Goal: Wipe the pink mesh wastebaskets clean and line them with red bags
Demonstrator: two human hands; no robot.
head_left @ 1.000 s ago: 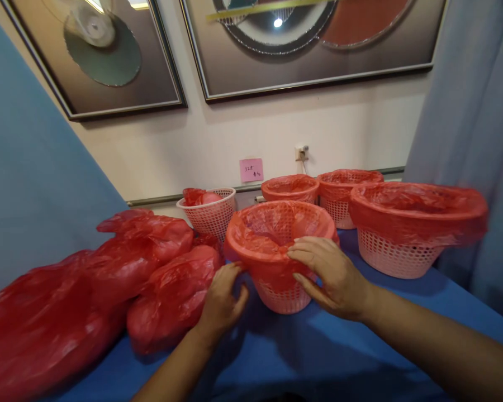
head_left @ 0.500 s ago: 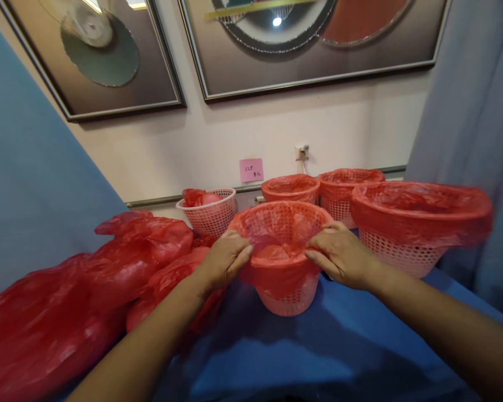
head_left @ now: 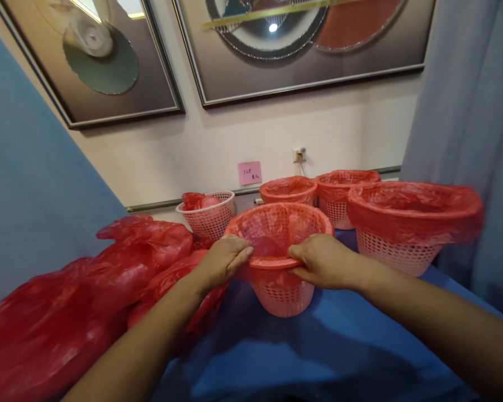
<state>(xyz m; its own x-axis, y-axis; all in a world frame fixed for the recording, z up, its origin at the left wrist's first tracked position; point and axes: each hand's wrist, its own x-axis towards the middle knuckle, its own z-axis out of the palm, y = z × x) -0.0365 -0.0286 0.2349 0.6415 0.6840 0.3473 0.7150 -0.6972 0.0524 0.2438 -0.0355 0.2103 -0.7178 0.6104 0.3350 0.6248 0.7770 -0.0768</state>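
A pink mesh basket (head_left: 283, 296) stands on the blue table (head_left: 327, 352) right in front of me, lined with a red plastic bag (head_left: 276, 231) folded over its rim. My left hand (head_left: 223, 260) grips the near left part of the rim, fingers curled over the bag's edge. On the near right part of the rim my right hand (head_left: 323, 261) is closed on the bag's edge as well. Both thumbs lie on top of the rim.
A heap of loose red bags (head_left: 88, 296) fills the table's left side. Three lined baskets stand behind and to the right (head_left: 406, 234) (head_left: 289, 191) (head_left: 346, 192). An unlined basket (head_left: 209, 215) holding crumpled red bags stands at the back left. Wall, framed pictures and a grey curtain (head_left: 473, 128) surround the table.
Both hands rose from the basket's side to its near rim and took hold of the bag's edge. The bag's overhang now covers less of the basket wall.
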